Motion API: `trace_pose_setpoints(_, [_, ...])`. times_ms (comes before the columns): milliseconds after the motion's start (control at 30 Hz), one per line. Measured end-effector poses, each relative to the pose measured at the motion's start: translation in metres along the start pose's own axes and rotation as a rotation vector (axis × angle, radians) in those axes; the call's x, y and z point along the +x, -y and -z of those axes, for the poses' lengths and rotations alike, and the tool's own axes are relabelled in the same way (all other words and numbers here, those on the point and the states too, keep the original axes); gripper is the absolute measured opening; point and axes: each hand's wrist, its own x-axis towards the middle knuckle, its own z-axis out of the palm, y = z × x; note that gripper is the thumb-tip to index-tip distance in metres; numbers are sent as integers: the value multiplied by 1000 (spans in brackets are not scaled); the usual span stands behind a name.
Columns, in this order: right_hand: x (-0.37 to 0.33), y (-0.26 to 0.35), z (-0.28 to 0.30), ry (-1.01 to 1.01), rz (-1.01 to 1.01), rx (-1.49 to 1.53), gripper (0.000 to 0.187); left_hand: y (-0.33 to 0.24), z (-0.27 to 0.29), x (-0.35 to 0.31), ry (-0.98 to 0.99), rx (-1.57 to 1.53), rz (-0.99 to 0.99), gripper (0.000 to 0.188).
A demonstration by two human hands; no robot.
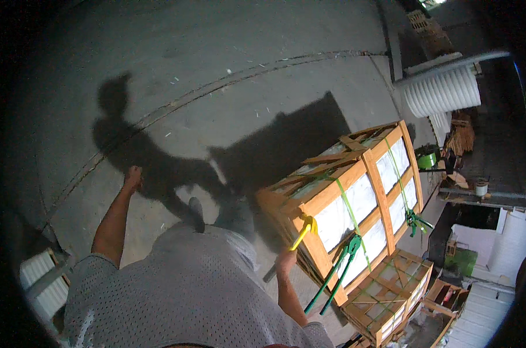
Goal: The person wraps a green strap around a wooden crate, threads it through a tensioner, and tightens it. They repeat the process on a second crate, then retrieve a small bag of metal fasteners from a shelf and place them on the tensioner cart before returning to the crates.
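Note:
My right hand grips a hammer with a yellow head and shaft, its grey handle end sticking out below the fist. The hammer's head is beside the near corner of a wooden crate with white panels, bound with green straps. A green long-handled strapping tool is at one strap, its two handles pointing down toward me. Another green tool is at the farther strap. Out to the left, away from the crate, my left hand hangs over the floor with curled fingers and nothing visible in them.
A second, lower strapped crate stands right of the first. A large white ribbed roll is at the upper right, near a green round object. A seam crosses the grey concrete floor, where small white scraps lie.

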Motion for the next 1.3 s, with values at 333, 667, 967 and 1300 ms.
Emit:
trace_pose_setpoints(333, [1, 80, 46, 218, -166, -36, 29, -139, -177, 20, 430, 498, 212, 37])
trace_pose_setpoints(667, [79, 166, 108, 605, -338, -441, 41, -320, -290, 92, 460, 594, 136, 35])
trace_pose_setpoints(967, [190, 287, 113, 725, -380, -514, 42, -451, -439, 244, 583, 605, -164, 34])
trace_pose_setpoints(1300, [329, 390, 84, 906, -547, -323, 43, -621, -524, 301, 548, 624, -55, 35])
